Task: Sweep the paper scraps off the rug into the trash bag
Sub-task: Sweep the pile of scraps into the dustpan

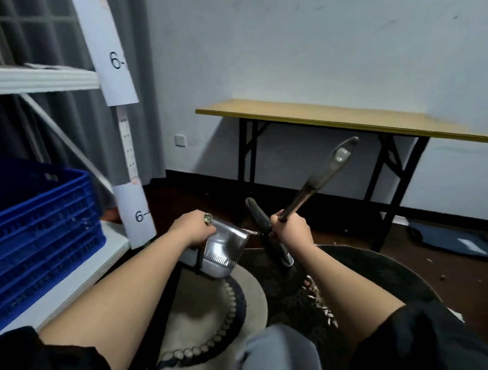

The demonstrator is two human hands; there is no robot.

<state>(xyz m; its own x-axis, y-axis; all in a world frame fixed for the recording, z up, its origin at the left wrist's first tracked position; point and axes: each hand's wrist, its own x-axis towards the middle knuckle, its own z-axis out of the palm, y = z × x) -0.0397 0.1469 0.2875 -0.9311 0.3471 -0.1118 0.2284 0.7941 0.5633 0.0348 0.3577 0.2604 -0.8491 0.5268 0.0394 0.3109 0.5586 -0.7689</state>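
My left hand (193, 230) grips the top of a grey dustpan (222, 252), which is held tilted above the rug. My right hand (290, 232) is curled round a dark long handle (321, 178) that slants up to the right, its grey end in the air. A second black handle (257, 214) runs past that hand down to the rug; I cannot tell whether it is held too. The round rug (215, 313) is beige with a dark patterned part (383, 268). White paper scraps (319, 299) lie on the dark part beside my right forearm. No trash bag is clearly in view.
A white shelf rack (33, 80) with a blue crate (38, 224) stands at the left. A yellow-topped folding table (346, 117) stands against the wall ahead. A blue-grey flat thing (452, 239) lies on the dark floor at the right. My knee (274, 350) is at the bottom.
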